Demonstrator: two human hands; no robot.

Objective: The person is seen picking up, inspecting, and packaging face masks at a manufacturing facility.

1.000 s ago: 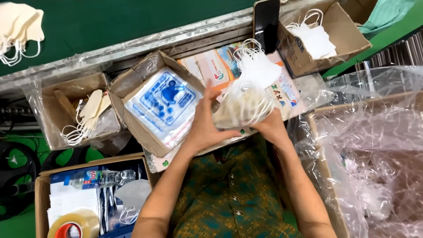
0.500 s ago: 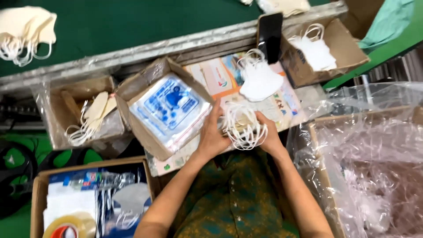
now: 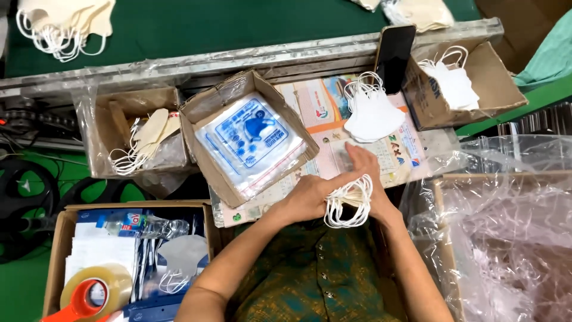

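My left hand [image 3: 310, 197] and my right hand [image 3: 364, 176] grip a folded stack of white face masks [image 3: 350, 201] on edge, ear loops hanging toward me, just above the printed paper sheet [image 3: 333, 149] on the bench. A small pile of white masks [image 3: 372, 113] lies just beyond my right hand. To the left of my hands, a tilted cardboard box [image 3: 232, 185] holds clear plastic bags with blue print [image 3: 250, 140].
A box of white masks [image 3: 459, 83] sits far right beside a standing black phone [image 3: 394, 53]. A box of cream masks [image 3: 143, 134] is at left. Near left, a carton [image 3: 56, 238] holds a tape dispenser [image 3: 89, 295] and a bottle [image 3: 143, 225]. A plastic-lined carton [image 3: 512, 238] stands right.
My hands drew the mask stack down toward my body and squeezed it flatter, turning it on edge. The view shifted slightly.
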